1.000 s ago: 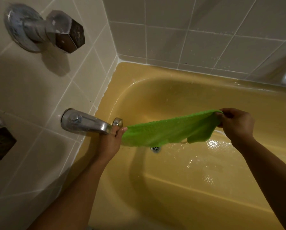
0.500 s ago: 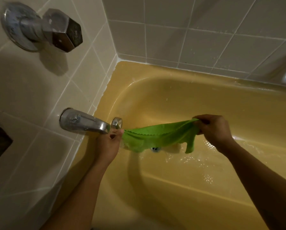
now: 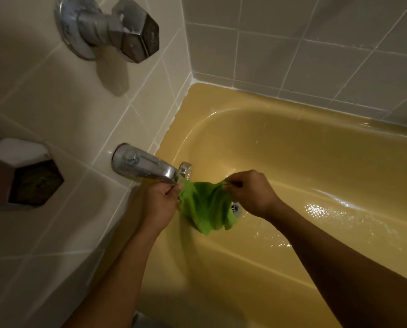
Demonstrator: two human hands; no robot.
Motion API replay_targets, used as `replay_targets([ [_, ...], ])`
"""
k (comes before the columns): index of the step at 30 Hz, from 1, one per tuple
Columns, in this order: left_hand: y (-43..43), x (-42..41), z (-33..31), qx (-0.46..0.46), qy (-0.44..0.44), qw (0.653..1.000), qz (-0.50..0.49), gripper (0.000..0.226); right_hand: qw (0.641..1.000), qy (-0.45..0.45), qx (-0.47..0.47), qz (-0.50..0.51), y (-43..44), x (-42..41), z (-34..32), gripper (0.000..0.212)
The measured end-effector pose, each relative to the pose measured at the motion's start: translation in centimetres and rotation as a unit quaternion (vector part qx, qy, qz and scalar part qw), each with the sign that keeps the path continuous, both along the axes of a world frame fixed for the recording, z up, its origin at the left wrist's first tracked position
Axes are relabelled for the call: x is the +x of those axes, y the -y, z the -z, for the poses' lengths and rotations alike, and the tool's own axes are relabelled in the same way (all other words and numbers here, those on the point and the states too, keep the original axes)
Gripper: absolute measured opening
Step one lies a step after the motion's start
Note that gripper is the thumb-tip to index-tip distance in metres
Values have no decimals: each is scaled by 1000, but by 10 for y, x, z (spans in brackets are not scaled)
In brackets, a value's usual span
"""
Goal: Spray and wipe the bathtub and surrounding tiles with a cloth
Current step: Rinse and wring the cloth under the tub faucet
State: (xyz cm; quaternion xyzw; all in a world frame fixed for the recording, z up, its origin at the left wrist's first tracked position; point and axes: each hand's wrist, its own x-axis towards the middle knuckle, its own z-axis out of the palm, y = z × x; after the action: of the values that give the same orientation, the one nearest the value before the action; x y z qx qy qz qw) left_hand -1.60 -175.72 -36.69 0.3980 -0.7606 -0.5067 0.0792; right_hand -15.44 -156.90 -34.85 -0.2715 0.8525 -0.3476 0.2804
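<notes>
Cloth (image 3: 206, 209), green, bunched: hangs in the air over the faucet end of the bathtub (image 3: 292, 143), directly below the mouth of the chrome tub spout (image 3: 143, 166), with its lower folds dangling toward the tub floor.

Left hand (image 3: 161, 202): grip pinches the cloth's upper left edge, knuckles just under the spout tip. Right hand (image 3: 249, 192): grip pinches the upper right edge, fingers curled over the fabric. The hands are near each other, so the cloth sags between them in a loose pouch.

Judgement: held this way, the fabric sits where the spout's stream would land, and two corner pinches let it be gathered for rinsing or wringing. Whether water is leaving the spout cannot be told; there is only a faint glint at the tip.

Drain (image 3: 236, 207): just beside the right wrist, partly hidden behind the cloth.

Bathtub contents: a thin wet film with bright reflections on the floor (image 3: 328, 209), right of the drain; no standing depth apparent. Droplets on the far rim.

Surroundings: small chrome knob (image 3: 185, 169) behind the spout on the tub wall; two hexagonal faucet handles, upper (image 3: 126, 29) and lower (image 3: 25, 174), on the cream wall tiles (image 3: 292, 55). No spray bottle in view.
</notes>
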Motion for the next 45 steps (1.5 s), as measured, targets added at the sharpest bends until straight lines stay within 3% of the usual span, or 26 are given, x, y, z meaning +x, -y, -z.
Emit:
replay_targets([
  [6, -3, 5, -6, 53, -46, 992, -103, 5, 998, 49, -43, 14, 57, 17, -4, 14],
  [14, 3, 8, -14, 48, -21, 996, -74, 13, 998, 53, -32, -19, 94, 26, 0, 14],
  [20, 9, 7, -13, 117, -42, 987, -103, 18, 998, 22, -15, -62, 97, 25, 4, 11],
  [26, 12, 11, -13, 162, -2, 987, -13, 34, 997, -13, -1, -77, 92, 24, 8, 29],
  [31, 16, 10, -9, 178, 4, 983, 40, 41, 998, -36, -25, -49, 87, 23, 10, 16],
  [34, 22, 10, -6, 114, 16, 991, 68, 41, 998, -25, -28, -58, 81, 18, 9, 18],
  [37, 22, 6, -3, 34, 51, 991, 117, 28, 997, 11, -46, -66, 74, 10, 8, 17],
  [42, 20, -4, 7, 22, 50, 976, 209, 39, 990, 63, -93, -84, 60, -2, -5, 18],
  [45, 25, -10, 7, -10, 63, 967, 248, 30, 991, 69, -87, -75, 48, -11, -11, 18],
])
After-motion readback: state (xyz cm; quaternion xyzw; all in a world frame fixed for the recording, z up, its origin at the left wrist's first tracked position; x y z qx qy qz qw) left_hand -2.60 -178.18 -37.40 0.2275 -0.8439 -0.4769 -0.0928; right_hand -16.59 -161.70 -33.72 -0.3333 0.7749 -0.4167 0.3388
